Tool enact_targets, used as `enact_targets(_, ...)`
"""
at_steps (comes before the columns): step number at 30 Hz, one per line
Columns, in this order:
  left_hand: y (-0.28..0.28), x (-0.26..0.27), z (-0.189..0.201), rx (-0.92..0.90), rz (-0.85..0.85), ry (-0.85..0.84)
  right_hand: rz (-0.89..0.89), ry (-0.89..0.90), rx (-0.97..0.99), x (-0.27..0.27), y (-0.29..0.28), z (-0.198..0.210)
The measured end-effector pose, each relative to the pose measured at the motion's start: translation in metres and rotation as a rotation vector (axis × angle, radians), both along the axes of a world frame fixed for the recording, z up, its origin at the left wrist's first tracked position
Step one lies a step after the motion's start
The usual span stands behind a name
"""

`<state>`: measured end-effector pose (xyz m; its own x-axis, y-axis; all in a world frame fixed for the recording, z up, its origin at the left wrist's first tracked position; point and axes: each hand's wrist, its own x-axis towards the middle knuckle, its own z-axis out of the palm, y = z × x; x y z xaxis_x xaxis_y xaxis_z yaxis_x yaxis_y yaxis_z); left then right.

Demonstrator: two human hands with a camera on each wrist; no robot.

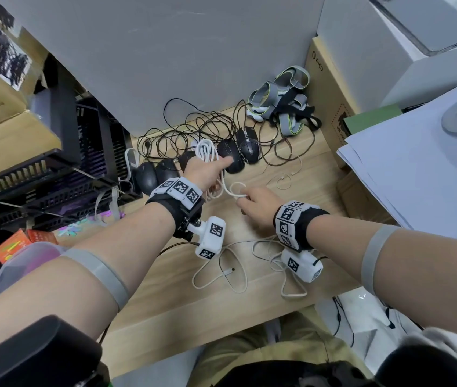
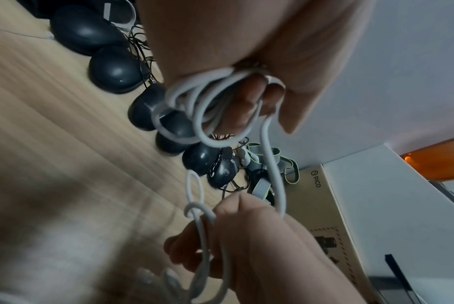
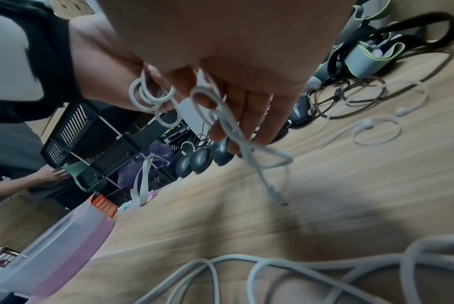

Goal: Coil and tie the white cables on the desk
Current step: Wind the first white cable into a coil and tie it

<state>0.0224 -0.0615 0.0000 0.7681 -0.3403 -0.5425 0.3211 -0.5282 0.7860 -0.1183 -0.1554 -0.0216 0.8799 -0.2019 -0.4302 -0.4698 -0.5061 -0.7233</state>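
In the head view, the left hand [image 1: 203,170] was raised over the wooden desk [image 1: 314,174], its fingers closed around a bundle of loops of a white cable [image 1: 207,149], with the thumb stretched toward the row of black computer mice [image 1: 231,157]. The right hand [image 1: 259,205] was just beside it and pinched the free end part of the same cable, which made a small loop between the two hands. Nearer to the person, other loose white cables [image 1: 221,275] lay spread on the desk under the wrists. A heap of thin dark wires [image 1: 191,129] and some grey straps [image 1: 283,104] lay behind the mice, and a brown cardboard box [image 1: 325,88] stood on the right. In the left wrist view, the fingers [image 2: 246,102] of the left hand were curled around several turns of the white cable, and one strand went down to the right hand [image 2: 259,236], which gripped it with bent fingers; the mice [image 2: 117,70] stood in a line on the desk behind. In the right wrist view, the right hand [image 3: 241,102] held the cable between thumb and fingers, and the plug end [image 3: 275,195] hung free over the desk. The coiled part [image 3: 148,96] sat in the left hand at the upper left. A black plastic tray rack [image 3: 101,148] stood at the left edge of the desk.
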Motion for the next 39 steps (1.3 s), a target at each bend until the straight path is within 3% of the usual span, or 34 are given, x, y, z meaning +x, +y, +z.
enact_targets(3,0.001,-0.005,-0.003,-0.029,-0.033,0.023,0.035,-0.042,0.048,-0.006,0.001,-0.006)
enact_targets(7,0.0,-0.009,-0.006,-0.038,-0.113,0.048,0.014,-0.184,-0.064,-0.004,0.002,-0.012)
enact_targets(10,-0.001,-0.01,-0.007,-0.025,-0.114,0.069,0.004,-0.177,0.015,0.003,0.003,-0.012)
enact_targets(15,-0.003,-0.009,-0.002,-0.011,-0.123,0.112,-0.038,-0.193,-0.035,0.007,0.002,-0.01)
enact_targets(19,-0.004,-0.012,-0.002,0.1,-0.162,0.024,-0.043,-0.214,0.027,0.005,0.003,-0.005)
enact_targets(23,-0.007,-0.011,-0.002,0.113,-0.089,-0.076,-0.009,-0.133,0.146,0.001,0.009,-0.013)
enact_targets(27,-0.012,-0.014,0.009,-0.102,0.049,0.132,0.142,-0.077,0.036,-0.008,0.013,-0.025)
enact_targets(32,-0.008,-0.005,0.02,-0.072,-0.008,0.229,0.358,0.143,-0.321,-0.018,0.002,-0.045)
enact_targets(34,-0.005,-0.002,0.026,-0.073,-0.011,0.274,0.352,0.234,-0.439,-0.016,-0.008,-0.044)
enact_targets(37,-0.003,0.003,0.037,-0.051,-0.042,0.34,0.239,0.227,-0.367,-0.015,-0.019,-0.037)
enact_targets(39,0.0,0.01,0.045,-0.02,-0.102,0.383,0.131,0.169,-0.181,-0.017,-0.023,-0.038)
